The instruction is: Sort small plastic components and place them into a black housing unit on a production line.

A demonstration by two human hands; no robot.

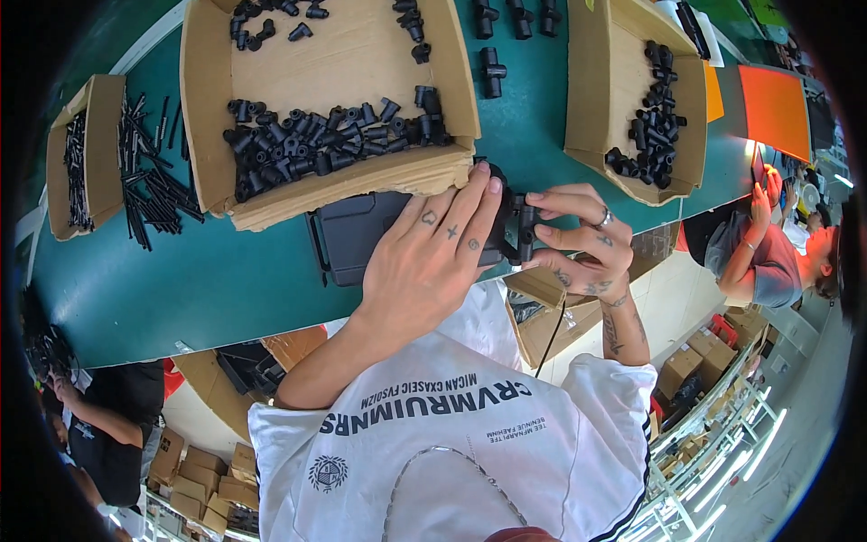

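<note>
One flattened left hand (424,257) lies across the dark case (348,242); right of it, the right hand (591,242) pinches a black tube (526,228), which might slip if gripped loosely.

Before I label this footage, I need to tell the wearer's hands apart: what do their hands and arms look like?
The left hand has small dark finger tattoos: a heart outline, a cross and a round mark. The right hand wears a silvery ring; dark tattoos mark that hand and the right forearm. Both hands are ungloved; the sleeves are short and white.
</note>
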